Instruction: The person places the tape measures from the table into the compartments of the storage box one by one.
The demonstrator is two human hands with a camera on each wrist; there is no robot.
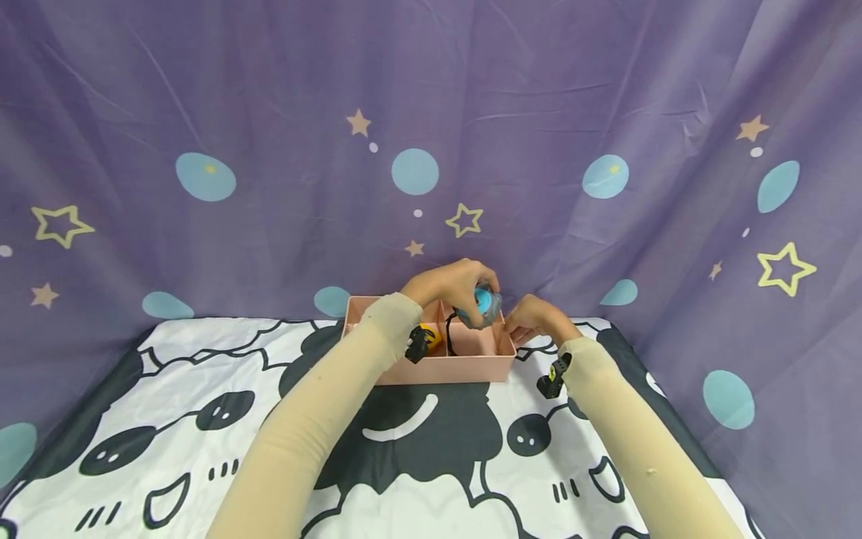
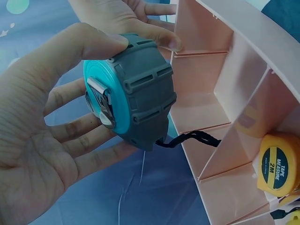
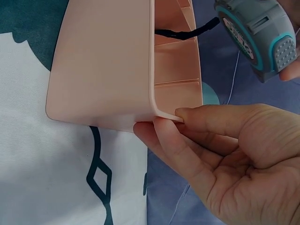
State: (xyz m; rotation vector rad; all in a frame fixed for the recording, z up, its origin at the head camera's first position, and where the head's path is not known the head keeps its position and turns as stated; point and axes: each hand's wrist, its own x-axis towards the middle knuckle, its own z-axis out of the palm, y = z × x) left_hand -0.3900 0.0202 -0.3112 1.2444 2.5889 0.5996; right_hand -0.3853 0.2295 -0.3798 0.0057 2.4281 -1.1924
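Note:
In my left hand [image 1: 454,288] is a grey and turquoise tape measure [image 2: 145,89], gripped between the thumb and fingers above a pink divided box [image 1: 471,368]. A black wrist cord [image 2: 192,137] trails from it over the box's divider. My right hand [image 3: 220,154] pinches the box's end wall at the rim, thumb inside and fingers outside. Inside another compartment lies a yellow tape measure [image 2: 279,164] with a dark label reading "TAPE MEASURE 2M". The left forearm hides part of the box in the head view.
The box stands at the far edge of a table covered with a black-and-white cartoon cloth [image 1: 417,442]. Right behind it hangs a purple curtain [image 1: 525,187] with stars and blue dots. Black wrist cameras sit on both wrists.

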